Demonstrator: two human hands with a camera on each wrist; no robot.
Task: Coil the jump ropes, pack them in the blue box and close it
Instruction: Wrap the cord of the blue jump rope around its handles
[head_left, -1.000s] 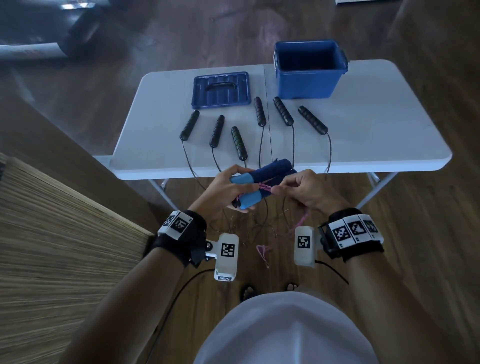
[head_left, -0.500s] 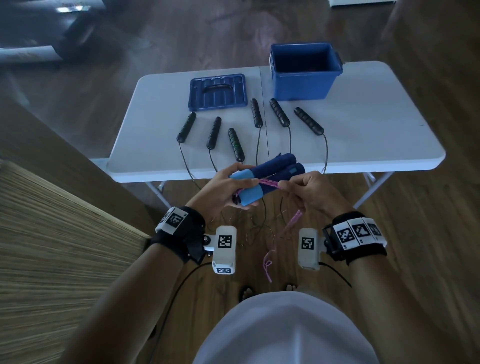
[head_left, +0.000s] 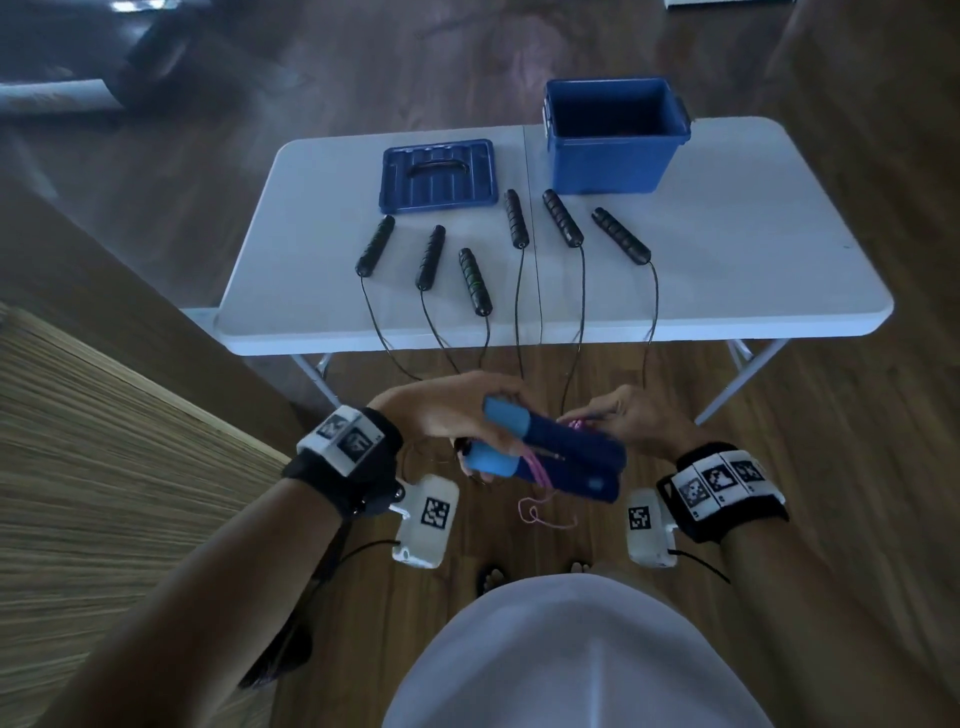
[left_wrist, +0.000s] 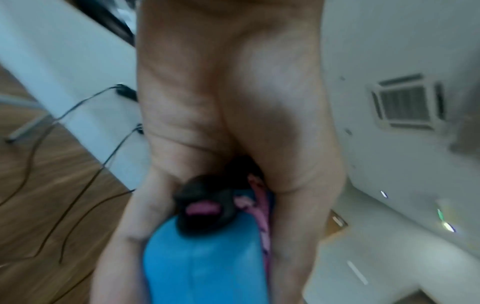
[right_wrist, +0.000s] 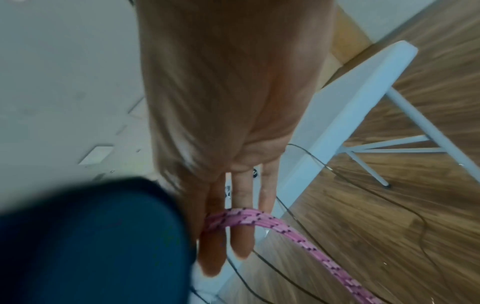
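Jump ropes are split between table and hands. From the head view, the blue box (head_left: 615, 137) stands open at the far edge of the white table (head_left: 753, 249), right of the centre seam; its inside is too dark to make out. The blue lid (head_left: 437, 175) lies flat just left of it. Six black handles (head_left: 562, 217) fan across the middle of the tabletop, their thin black cords (head_left: 519, 312) running over the near edge and hanging toward the wooden floor (head_left: 857, 467). The right end of the tabletop is bare. In front of the near edge, off the table, the left hand (head_left: 457, 415) grips two blue foam handles (head_left: 561, 460) together, and the right hand (head_left: 641, 423) pinches the pink rope (head_left: 540, 470) beside them; a loop of it dangles below.

The left wrist view shows fingers curled round a light-blue handle end (left_wrist: 205, 263), with pink rope packed against it.

In the right wrist view, the pink rope (right_wrist: 259, 221) crosses the nearly straight fingers (right_wrist: 242, 236), with the dark-blue handle (right_wrist: 98, 242) beside them and the table edge (right_wrist: 345, 98) behind.
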